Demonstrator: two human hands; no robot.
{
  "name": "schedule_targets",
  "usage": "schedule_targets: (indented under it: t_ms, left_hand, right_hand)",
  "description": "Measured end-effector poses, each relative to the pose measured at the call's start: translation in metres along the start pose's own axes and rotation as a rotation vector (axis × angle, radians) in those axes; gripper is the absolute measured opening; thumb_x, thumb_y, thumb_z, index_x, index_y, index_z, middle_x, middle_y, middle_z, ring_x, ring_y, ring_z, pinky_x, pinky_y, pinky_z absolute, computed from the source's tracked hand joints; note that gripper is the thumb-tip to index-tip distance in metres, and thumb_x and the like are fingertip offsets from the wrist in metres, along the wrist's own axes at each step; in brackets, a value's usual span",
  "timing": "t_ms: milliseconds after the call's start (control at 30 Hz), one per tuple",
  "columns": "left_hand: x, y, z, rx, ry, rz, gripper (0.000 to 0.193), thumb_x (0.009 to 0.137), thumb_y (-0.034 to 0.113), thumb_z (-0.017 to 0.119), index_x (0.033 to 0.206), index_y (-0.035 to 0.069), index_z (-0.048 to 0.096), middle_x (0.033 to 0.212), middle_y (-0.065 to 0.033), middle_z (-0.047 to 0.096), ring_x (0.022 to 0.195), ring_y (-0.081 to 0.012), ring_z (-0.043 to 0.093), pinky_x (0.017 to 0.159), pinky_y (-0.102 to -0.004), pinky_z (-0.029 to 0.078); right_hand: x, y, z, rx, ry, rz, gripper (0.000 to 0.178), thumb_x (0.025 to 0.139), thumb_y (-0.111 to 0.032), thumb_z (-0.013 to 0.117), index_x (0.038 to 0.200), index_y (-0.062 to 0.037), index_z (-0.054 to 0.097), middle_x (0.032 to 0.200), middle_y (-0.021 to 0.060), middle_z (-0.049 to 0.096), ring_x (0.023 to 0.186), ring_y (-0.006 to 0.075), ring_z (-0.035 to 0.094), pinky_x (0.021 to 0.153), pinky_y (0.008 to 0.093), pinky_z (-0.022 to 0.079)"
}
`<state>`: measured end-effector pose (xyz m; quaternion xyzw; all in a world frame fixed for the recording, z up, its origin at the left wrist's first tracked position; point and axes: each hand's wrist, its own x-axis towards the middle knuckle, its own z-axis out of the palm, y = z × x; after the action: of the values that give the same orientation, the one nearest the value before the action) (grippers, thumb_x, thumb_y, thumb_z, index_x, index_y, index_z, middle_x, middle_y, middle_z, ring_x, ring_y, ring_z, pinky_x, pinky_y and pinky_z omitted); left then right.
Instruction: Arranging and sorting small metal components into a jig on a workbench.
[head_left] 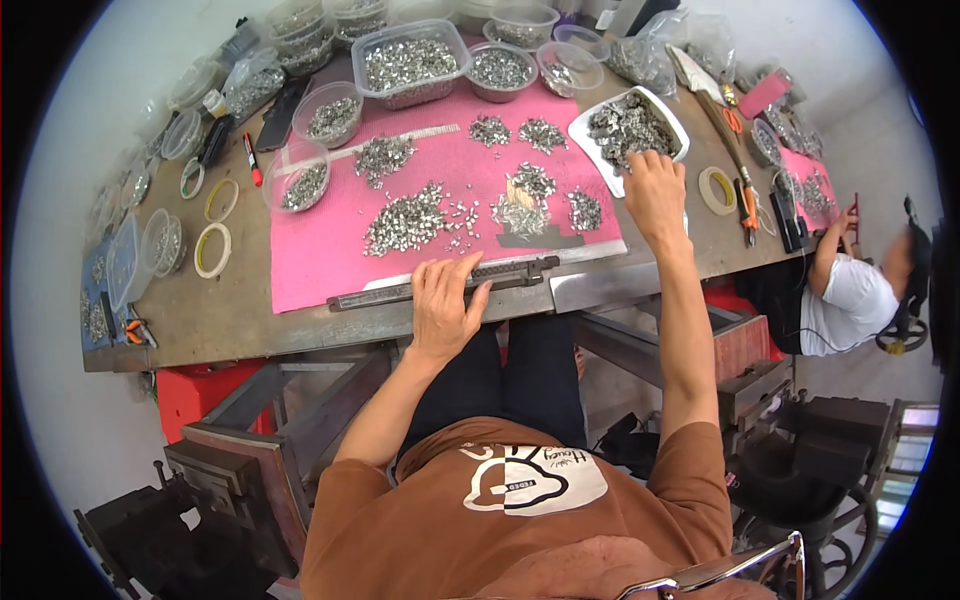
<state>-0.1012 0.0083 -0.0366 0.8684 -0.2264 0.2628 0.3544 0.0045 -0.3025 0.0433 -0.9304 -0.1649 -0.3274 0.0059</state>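
Note:
A long dark metal bar with a toothed or slotted top lies along the front edge of the table. My left hand is on it, fingers over the far side and thumb on the near side. At the right, my right hand reaches into a white tray of dark small metal pieces. Its fingers are bent together at the tray's near part, and their tips are partly hidden. Several heaps of small shiny metal parts lie on the pink mat beyond the bar.
Clear plastic tubs of metal bits line the back. Tape rolls, a red marker and orange-handled pliers lie at the sides. A flat metal plate sits at the front edge. Another person sits at the right.

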Motion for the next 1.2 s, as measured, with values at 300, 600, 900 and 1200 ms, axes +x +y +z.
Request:
schedule_targets:
  t_ms: [300,600,900,1200]
  left_hand:
    - [0.001,0.002,0.001,0.039,-0.002,0.004,0.045,0.086,0.013,0.073,0.128,0.004,0.059,0.101,-0.0104,0.066,0.100,-0.0265,0.060,0.100,-0.0453,0.038]
    - [-0.001,0.002,0.004,0.027,0.013,-0.012,0.043,0.086,0.009,0.072,0.127,0.005,0.060,0.093,-0.0094,0.064,0.094,-0.0262,0.060,0.097,-0.0445,0.040]
    - [0.002,-0.001,0.005,0.018,0.047,-0.004,0.040,0.086,0.008,0.070,0.125,0.004,0.061,0.094,-0.0089,0.064,0.094,-0.0257,0.059,0.096,-0.0434,0.040]
    - [0.001,0.002,0.005,0.040,0.030,-0.001,0.040,0.086,0.008,0.070,0.125,0.005,0.061,0.098,-0.0077,0.065,0.096,-0.0252,0.060,0.097,-0.0432,0.040]
  right_hand:
    - [0.022,-0.077,0.066,0.586,-0.096,0.093,0.008,0.085,-0.010,0.069,0.091,-0.0042,0.072,0.090,0.0125,0.065,0.089,0.0315,0.062,0.078,0.0446,0.048]
    - [0.031,-0.096,0.087,0.338,-0.238,0.076,0.013,0.082,-0.017,0.071,0.084,-0.0046,0.072,0.090,0.0134,0.063,0.095,0.0335,0.059,0.086,0.0463,0.043]
    - [-0.007,-0.095,0.014,0.758,-0.260,0.069,0.007,0.090,-0.005,0.064,0.090,0.0003,0.060,0.089,0.0122,0.062,0.082,0.0288,0.061,0.075,0.0390,0.046]
    - [-0.061,-0.116,-0.008,0.656,-0.177,-0.154,0.017,0.079,0.003,0.070,0.091,-0.0019,0.058,0.094,0.0116,0.058,0.086,0.0312,0.056,0.077,0.0409,0.046]
